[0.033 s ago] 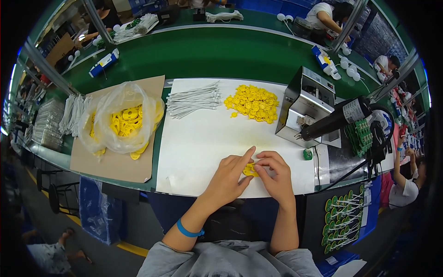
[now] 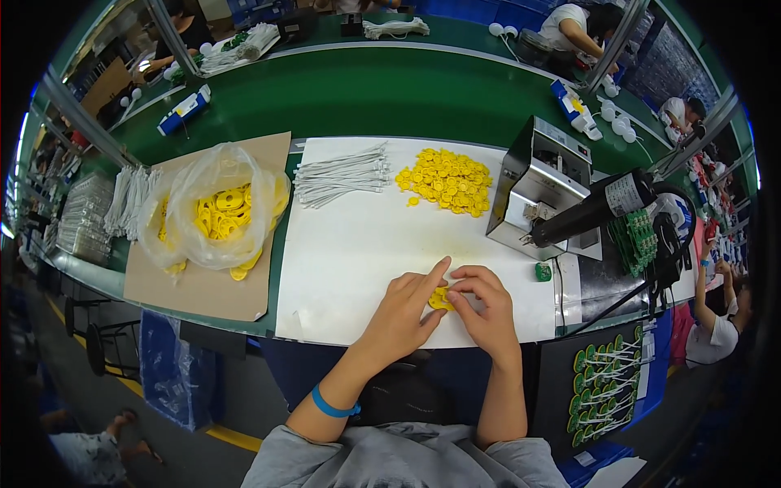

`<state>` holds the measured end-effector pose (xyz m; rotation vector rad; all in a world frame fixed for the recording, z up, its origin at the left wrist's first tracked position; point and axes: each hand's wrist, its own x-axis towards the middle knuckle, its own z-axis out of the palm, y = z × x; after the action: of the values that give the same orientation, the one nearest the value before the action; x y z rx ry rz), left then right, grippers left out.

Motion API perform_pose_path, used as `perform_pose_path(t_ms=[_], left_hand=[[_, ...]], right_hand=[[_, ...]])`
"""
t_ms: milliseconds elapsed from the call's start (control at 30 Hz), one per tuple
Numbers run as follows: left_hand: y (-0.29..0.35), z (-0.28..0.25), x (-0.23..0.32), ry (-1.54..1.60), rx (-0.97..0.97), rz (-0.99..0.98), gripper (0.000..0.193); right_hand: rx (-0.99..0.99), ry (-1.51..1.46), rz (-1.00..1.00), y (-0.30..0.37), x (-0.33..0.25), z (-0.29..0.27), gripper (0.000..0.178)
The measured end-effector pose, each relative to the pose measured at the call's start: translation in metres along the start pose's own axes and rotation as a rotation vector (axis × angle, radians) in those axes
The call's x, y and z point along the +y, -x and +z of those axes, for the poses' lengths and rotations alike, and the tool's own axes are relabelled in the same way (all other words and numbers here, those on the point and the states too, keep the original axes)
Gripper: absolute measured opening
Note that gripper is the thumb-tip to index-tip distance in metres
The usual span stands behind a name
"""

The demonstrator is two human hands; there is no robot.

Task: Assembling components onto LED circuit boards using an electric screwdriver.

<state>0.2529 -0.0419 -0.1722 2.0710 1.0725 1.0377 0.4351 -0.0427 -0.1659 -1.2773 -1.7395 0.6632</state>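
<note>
A small yellow plastic part [image 2: 440,299] lies between my hands near the front edge of the white work sheet [image 2: 342,268]. My left hand [image 2: 400,315] steadies it from the left, its index finger stretched past it and its thumb below. From the right, the bent thumb and fingers of my right hand [image 2: 486,312] pinch at the same part. The fingers partly cover it, so its full shape is hidden. Beyond my hands lie a heap of small yellow plastic pieces [image 2: 447,180] and a bundle of white cable ties or wires [image 2: 342,176].
A metal machine [image 2: 541,187] with a black cylindrical motor [image 2: 598,210] stands to the right, beside a small green block [image 2: 543,272]. An open plastic bag [image 2: 215,207] of yellow parts rests on cardboard [image 2: 220,293] at left. Green round boards [image 2: 602,390] with white wires lie lower right.
</note>
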Motion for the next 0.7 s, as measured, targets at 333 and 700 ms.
perform_pose_path(t_ms=[333,700], left_hand=[[0.0030,0.0054,-0.0032,0.055,0.018,-0.003,0.076],[-0.0015,0.0075,0.0004,0.063,-0.010,-0.010,0.076]], right_hand=[[-0.022,0.019,-0.010,0.0012,0.0040,-0.0007,0.012],[-0.044,-0.017,-0.016,0.0003,0.0057,-0.0068,0.012]])
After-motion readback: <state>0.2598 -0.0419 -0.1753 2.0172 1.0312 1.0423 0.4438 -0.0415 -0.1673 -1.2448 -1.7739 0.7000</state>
